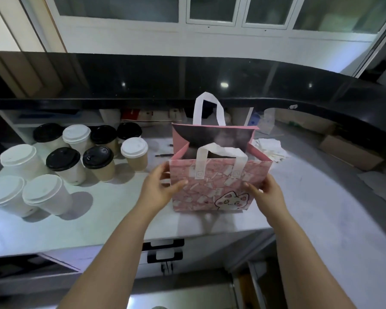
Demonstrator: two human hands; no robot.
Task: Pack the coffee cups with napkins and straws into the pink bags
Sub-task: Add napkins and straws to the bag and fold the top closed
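Observation:
A pink bag [212, 188] with white handles and a cat print stands open and upright on the white counter [112, 219]. My left hand [159, 188] grips its left edge, thumb on the front panel. My right hand [264, 190] grips its right edge the same way. Several lidded coffee cups [85, 152], with white or black lids, stand in a group to the left of the bag. A pile of white napkins [269, 148] lies behind the bag on the right. Dark thin straws [164, 155] lie just left of the bag's back corner.
A raised black ledge [187, 85] runs along the back of the counter. Shelves with boxes sit under it. A cardboard box [350, 152] lies at the far right. Black drawer handles [165, 253] show below the counter's front edge.

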